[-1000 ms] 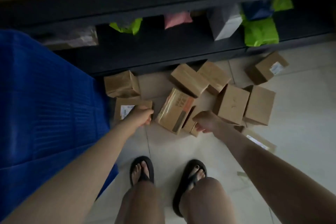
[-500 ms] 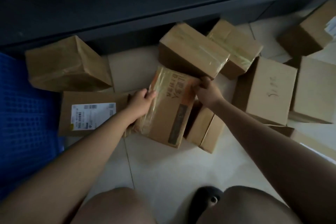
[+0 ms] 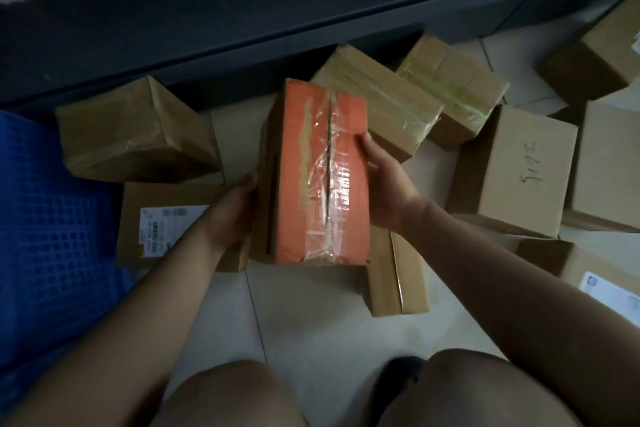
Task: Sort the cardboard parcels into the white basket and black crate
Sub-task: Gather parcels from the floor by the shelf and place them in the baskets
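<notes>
A cardboard parcel with an orange taped face (image 3: 322, 177) is held up above the floor between both hands. My left hand (image 3: 232, 208) grips its left side and my right hand (image 3: 384, 184) grips its right side, thumb on the orange face. Several plain brown cardboard parcels lie on the floor around it: one at the left (image 3: 135, 135), a flat one with a white label (image 3: 162, 222), two taped ones behind (image 3: 384, 97) (image 3: 453, 87), and one with handwriting (image 3: 516, 170) at the right. No white basket or black crate is in view.
A blue plastic crate (image 3: 52, 239) stands at the left edge. A dark shelf (image 3: 277, 3) runs along the back, with green bags on it at the top. A narrow box (image 3: 398, 274) lies below the held parcel. My knees and one sandal show at the bottom, on pale tiled floor (image 3: 311, 315).
Both hands took hold of the orange-printed parcel, lifted it off the pile and turned it so its orange taped face points up. The camera has dropped closer to the floor.
</notes>
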### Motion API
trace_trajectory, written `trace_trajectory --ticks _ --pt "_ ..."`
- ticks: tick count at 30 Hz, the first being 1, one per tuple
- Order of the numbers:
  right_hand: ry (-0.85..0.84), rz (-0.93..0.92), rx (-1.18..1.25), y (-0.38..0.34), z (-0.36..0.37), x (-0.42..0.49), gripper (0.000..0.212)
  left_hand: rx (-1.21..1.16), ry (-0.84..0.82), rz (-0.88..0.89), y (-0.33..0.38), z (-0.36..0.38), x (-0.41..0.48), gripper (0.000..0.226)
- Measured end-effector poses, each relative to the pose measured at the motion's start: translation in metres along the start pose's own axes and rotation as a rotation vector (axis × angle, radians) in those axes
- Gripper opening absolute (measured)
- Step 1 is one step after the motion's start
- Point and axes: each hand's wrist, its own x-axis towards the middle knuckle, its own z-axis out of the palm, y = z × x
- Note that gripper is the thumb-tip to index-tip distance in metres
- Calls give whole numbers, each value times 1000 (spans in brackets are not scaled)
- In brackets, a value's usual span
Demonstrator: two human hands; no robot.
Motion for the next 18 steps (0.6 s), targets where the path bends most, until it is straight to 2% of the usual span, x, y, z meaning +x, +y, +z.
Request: trace_trajectory --ticks 2,5,6,8,10,11,12,14,15,16,18 --pt "104 -12 -58 1 6 -4 50 99 135 46 2 7 0 36" --pt "445 -62 -245 1 9 -1 37 129 286 117 7 5 0 28" --pt "500 -78 -336 1 9 1 36 174 333 154 11 4 -3 24" --pt "476 -10 -489 3 15 0 33 326 398 244 19 4 -14 14" --pt "436 71 -576 7 24 -3 24 475 435 280 20 7 -24 16" --pt "465 52 -615 9 28 -3 20 527 435 279 18 7 -26 17" --pt "549 -43 -702 7 30 -3 18 572 438 263 16 9 -26 15" --pt "830 -421 -1114 -6 28 -3 17 634 454 244 15 11 -25 7" --pt "932 -594 -1364 -18 25 -3 29 658 459 263 17 13 -25 7" --pt "974 -651 -1578 -31 18 0 52 678 458 299 20 16 -24 15" --pt "975 -448 -1835 -60 2 8 102 671 436 371 27 23 -25 26"
